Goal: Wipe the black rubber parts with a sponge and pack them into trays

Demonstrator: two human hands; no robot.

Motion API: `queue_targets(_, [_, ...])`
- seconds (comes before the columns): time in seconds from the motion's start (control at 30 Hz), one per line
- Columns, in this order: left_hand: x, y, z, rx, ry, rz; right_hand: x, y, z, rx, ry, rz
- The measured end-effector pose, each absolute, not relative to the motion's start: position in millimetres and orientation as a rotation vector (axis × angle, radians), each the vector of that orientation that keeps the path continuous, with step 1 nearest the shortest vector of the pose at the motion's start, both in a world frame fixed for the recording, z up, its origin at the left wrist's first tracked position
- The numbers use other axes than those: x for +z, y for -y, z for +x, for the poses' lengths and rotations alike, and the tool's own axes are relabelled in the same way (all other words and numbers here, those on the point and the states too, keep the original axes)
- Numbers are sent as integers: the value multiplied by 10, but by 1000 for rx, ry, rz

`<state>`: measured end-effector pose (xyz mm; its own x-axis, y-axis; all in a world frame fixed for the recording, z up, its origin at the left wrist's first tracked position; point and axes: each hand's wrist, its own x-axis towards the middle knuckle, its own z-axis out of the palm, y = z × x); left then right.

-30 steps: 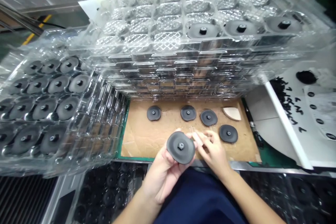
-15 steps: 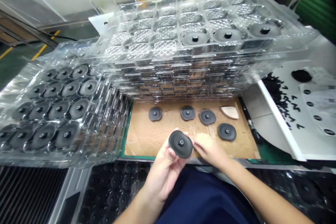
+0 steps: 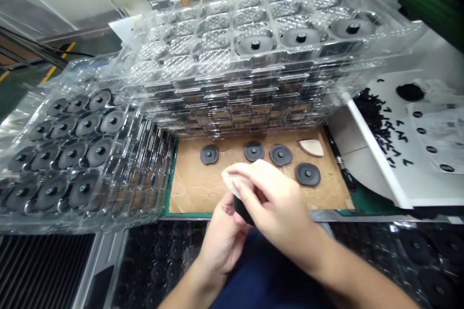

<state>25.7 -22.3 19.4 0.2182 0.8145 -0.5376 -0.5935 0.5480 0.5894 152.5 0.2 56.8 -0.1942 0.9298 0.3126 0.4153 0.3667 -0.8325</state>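
Observation:
My left hand (image 3: 221, 239) is closed around a dark oval disc (image 3: 242, 210), held tilted above the cardboard's front edge. My right hand (image 3: 275, 198) reaches over it, fingers pinching a small pale pad (image 3: 232, 182) against the disc's upper side. Most of the disc's face is covered by my right fingers. On the cardboard (image 3: 192, 188) lie several like discs with a central stub, among them a disc (image 3: 209, 154) at the left and a disc (image 3: 308, 174) at the right. A pale wedge-shaped piece (image 3: 311, 147) rests behind the right one.
A tall stack of clear plastic trays (image 3: 224, 77) stands behind the cardboard, with a few discs in its top layer. Disc-filled trays (image 3: 68, 149) stand at the left. At the right, a white tray (image 3: 395, 188) holds small black pieces (image 3: 371, 111) and a labelled bag (image 3: 435, 130).
My right hand has moved from the disc's right edge up over it, bringing the pale pad onto it. The disc in my left hand has tilted. The view has shifted slightly.

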Motion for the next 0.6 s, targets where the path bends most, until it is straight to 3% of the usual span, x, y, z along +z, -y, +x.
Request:
queue_targets(0.2, [217, 205, 252, 1016, -935, 247, 591, 42, 1586, 1028, 1840, -1133])
queue_targets(0.37, [241, 193, 278, 979, -853, 273, 605, 29, 1558, 741, 1719, -1124])
queue_targets(0.5, [300, 175, 207, 1001, -872, 228, 636, 137, 1727, 1037, 1841, -1054])
queue_targets(0.6, [315, 175, 205, 1008, -846, 194, 649, 190, 1862, 1014, 1880, -1236])
